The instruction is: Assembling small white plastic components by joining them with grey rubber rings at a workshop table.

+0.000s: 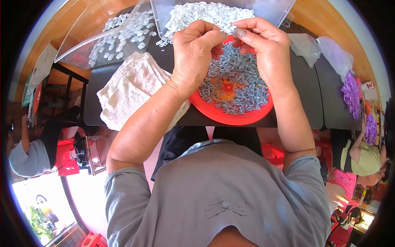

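Note:
Both of my hands meet above the far side of a round red tray (231, 119), which holds many small grey peg-like pieces (247, 92). My right hand (267, 45) pinches a small white plastic piece (233, 30) between thumb and forefinger. Close beside it, my left hand (195, 51) is closed in a pinch, its fingertips nearly touching the white piece. Whatever the left fingertips hold is too small and covered to make out. Just beyond the hands stands a clear plastic bin (162, 12) heaped with white oval pieces (201, 14).
A folded cream towel (133, 88) lies left of the tray. Behind it, a tilted clear container (74, 51) holds more white pieces. Clear plastic bags (335, 55) and purple strands (351, 94) are at the dark table's (304, 94) right. Other people sit at both sides.

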`<state>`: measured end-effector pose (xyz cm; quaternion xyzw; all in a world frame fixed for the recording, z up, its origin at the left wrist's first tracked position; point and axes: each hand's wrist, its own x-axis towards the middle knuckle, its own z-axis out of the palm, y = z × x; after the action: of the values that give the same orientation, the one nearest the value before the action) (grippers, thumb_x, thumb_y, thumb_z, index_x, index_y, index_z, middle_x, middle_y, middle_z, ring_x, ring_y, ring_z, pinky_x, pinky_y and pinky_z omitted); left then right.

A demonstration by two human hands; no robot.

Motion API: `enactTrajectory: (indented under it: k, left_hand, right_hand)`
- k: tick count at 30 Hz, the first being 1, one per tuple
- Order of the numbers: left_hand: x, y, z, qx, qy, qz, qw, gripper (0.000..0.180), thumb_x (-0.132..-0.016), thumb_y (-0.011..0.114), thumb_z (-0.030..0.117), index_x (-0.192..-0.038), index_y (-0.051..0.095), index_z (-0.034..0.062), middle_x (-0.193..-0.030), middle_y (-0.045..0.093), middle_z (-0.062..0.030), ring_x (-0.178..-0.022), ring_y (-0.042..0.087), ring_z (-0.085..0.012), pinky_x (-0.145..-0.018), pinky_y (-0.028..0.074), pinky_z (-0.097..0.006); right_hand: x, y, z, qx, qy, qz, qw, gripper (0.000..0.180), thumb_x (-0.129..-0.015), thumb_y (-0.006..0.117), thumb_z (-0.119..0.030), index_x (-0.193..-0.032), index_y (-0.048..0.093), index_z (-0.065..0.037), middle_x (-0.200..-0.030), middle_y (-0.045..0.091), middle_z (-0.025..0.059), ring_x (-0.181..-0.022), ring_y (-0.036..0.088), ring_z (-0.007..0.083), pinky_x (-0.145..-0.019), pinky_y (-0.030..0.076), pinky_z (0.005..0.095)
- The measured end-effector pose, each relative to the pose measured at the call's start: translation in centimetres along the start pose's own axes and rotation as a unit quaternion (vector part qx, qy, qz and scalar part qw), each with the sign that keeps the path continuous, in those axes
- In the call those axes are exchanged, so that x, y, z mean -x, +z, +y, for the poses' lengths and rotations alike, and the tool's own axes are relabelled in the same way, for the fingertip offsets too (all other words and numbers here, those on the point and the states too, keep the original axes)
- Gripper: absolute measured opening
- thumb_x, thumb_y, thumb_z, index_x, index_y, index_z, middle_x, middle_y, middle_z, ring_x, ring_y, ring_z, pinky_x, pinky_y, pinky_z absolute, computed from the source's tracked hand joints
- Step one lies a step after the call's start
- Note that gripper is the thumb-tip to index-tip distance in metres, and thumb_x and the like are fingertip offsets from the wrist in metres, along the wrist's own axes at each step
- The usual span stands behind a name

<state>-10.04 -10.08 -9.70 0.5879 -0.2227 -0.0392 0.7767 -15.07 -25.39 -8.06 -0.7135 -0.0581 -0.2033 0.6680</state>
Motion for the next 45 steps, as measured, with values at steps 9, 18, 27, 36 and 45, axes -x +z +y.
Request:
enactTrajectory:
  k: [9,18,27,36,45]
  left_hand:
    - [-0.1,-0.1,-0.3,0.071,-0.032,-0.009,0.997,0.011,-0.080,0.064,0.008,-0.078,0.063,-0.0032,-0.064,0.059,-0.0051,-0.055,0.054,-0.0099,-0.050,0.045,-0.024]
    - [-0.1,0.1,-0.3,0.036,-0.002,-0.018,0.999,0.012,-0.082,0.064,0.008,-0.080,0.062,-0.0038,-0.066,0.061,-0.0059,-0.057,0.056,-0.0107,-0.052,0.047,-0.025]
    - [-0.4,0.0,-0.5,0.094,-0.036,-0.034,0.994,0.011,-0.086,0.066,0.007,-0.084,0.062,-0.0032,-0.071,0.062,-0.0067,-0.059,0.058,-0.0130,-0.055,0.048,-0.026]
    - [-0.2,0.0,-0.2,0.089,-0.008,-0.121,0.989,0.023,-0.079,0.074,0.000,-0.100,0.066,-0.0038,-0.079,0.067,-0.0082,-0.065,0.060,-0.0115,-0.056,0.049,-0.023]
    - [-0.2,-0.1,0.0,0.052,0.041,-0.105,0.992,0.022,-0.079,0.074,0.000,-0.099,0.066,-0.0043,-0.079,0.068,-0.0082,-0.062,0.059,-0.0096,-0.053,0.048,-0.021]
  right_hand:
    - [-0.1,0.0,-0.2,0.001,0.023,0.001,1.000,0.016,-0.088,0.063,-0.006,-0.100,0.068,0.002,-0.084,0.066,0.0053,-0.073,0.062,0.0115,-0.062,0.045,0.0216]
    - [0.1,0.6,0.5,-0.014,0.004,-0.003,1.000,0.015,-0.089,0.062,-0.007,-0.100,0.067,0.002,-0.084,0.066,0.0059,-0.072,0.061,0.0119,-0.061,0.045,0.0221]
    - [-0.4,-0.8,-0.2,-0.062,0.096,-0.054,0.992,0.020,-0.093,0.060,-0.016,-0.098,0.065,0.003,-0.078,0.064,0.0061,-0.069,0.061,0.0143,-0.059,0.044,0.0235]
    - [-0.7,-2.4,-1.0,-0.018,0.085,-0.164,0.983,0.023,-0.092,0.060,-0.022,-0.089,0.063,0.000,-0.073,0.062,0.0034,-0.061,0.059,0.0101,-0.052,0.042,0.0194]
    - [-0.2,-1.6,-1.2,-0.045,0.116,-0.141,0.982,0.022,-0.094,0.058,-0.021,-0.090,0.064,0.000,-0.074,0.062,0.0027,-0.061,0.058,0.0088,-0.052,0.041,0.0186]
